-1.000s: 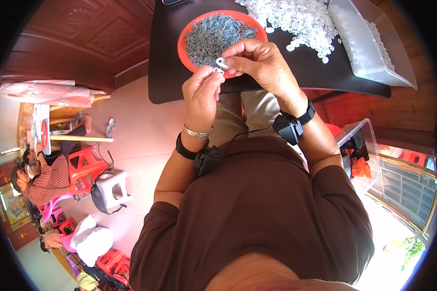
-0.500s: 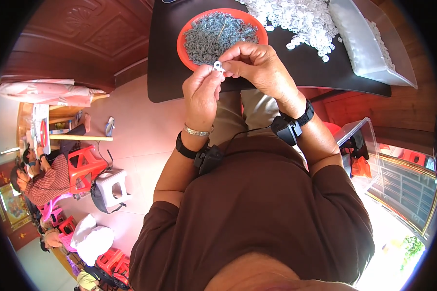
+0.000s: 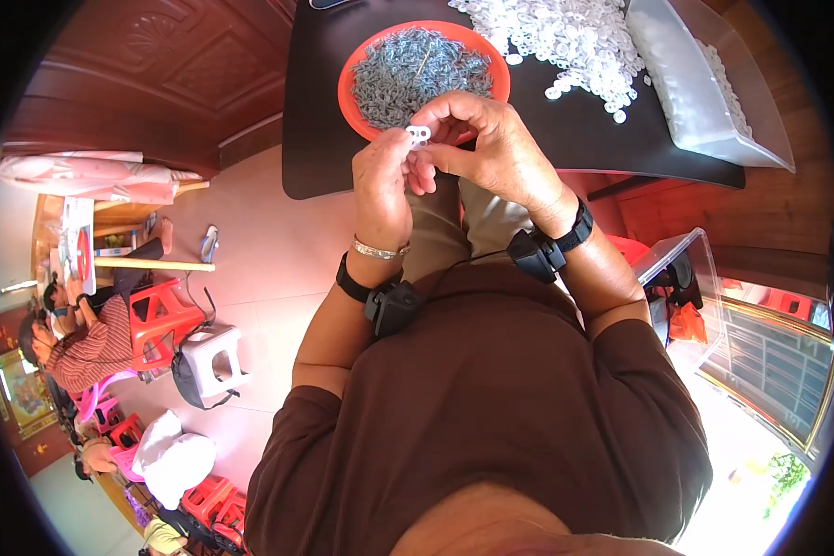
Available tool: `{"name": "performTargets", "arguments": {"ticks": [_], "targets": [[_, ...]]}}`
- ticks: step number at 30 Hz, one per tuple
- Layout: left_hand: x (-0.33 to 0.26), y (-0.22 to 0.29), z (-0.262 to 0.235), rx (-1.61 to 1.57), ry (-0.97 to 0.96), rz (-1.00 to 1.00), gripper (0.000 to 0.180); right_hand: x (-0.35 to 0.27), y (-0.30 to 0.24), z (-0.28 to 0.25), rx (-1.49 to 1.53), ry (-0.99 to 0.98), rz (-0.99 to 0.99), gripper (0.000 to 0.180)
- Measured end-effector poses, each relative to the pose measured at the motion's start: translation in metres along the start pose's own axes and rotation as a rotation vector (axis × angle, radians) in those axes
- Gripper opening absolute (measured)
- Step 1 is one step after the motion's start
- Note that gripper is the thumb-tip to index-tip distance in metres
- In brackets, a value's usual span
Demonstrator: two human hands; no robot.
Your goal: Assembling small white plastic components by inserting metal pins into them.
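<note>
A small white plastic piece with two round holes is held up over the table's near edge, in front of the red bowl. My left hand is closed, pinching the piece from the left between thumb and fingers. From the right, my right hand curls around the same piece, its index fingertip above and its thumb below. The fingers partly cover the piece's lower part. Just beyond the hands, the red bowl holds a heap of small grey plastic parts.
Loose white plastic pieces lie heaped on the dark table. At right stands a translucent bin with more pieces. Red stools, a white stool and a seated person in a striped top are at left.
The white piece has turned and now shows two holes instead of one. My left fingers have shifted below it, and the right index finger has moved slightly left and down.
</note>
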State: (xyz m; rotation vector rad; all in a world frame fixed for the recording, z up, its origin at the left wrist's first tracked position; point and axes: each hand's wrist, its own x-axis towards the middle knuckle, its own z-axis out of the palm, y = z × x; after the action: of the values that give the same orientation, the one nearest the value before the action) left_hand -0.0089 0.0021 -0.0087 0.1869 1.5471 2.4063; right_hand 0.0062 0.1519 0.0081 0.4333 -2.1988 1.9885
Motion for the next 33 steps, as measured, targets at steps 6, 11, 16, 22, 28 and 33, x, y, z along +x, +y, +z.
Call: {"name": "performTargets", "arguments": {"ticks": [6,11,16,22,28,33], "targets": [[0.005,-0.003,-0.002,0.093,-0.021,-0.036,0.028,-0.001,-0.002,0.001,-0.160,0.007,-0.091,0.027],[0.001,0.001,0.001,0.136,-0.070,-0.065,0.029,-0.002,0.000,0.010,-0.539,0.117,-0.320,0.030],[-0.001,0.001,-0.001,0.112,-0.072,0.016,0.034,-0.005,-0.007,0.013,-0.517,0.096,-0.300,0.026],[-0.005,0.002,-0.004,0.214,-0.069,0.096,0.034,-0.007,-0.010,0.015,-0.515,0.074,-0.329,0.021],[-0.009,0.005,0.000,0.196,-0.061,0.128,0.033,-0.007,-0.005,0.015,-0.567,0.085,-0.405,0.018],[-0.010,-0.001,0.002,0.093,-0.006,0.109,0.032,-0.007,-0.004,0.015,-0.589,0.116,-0.481,0.017]]}}
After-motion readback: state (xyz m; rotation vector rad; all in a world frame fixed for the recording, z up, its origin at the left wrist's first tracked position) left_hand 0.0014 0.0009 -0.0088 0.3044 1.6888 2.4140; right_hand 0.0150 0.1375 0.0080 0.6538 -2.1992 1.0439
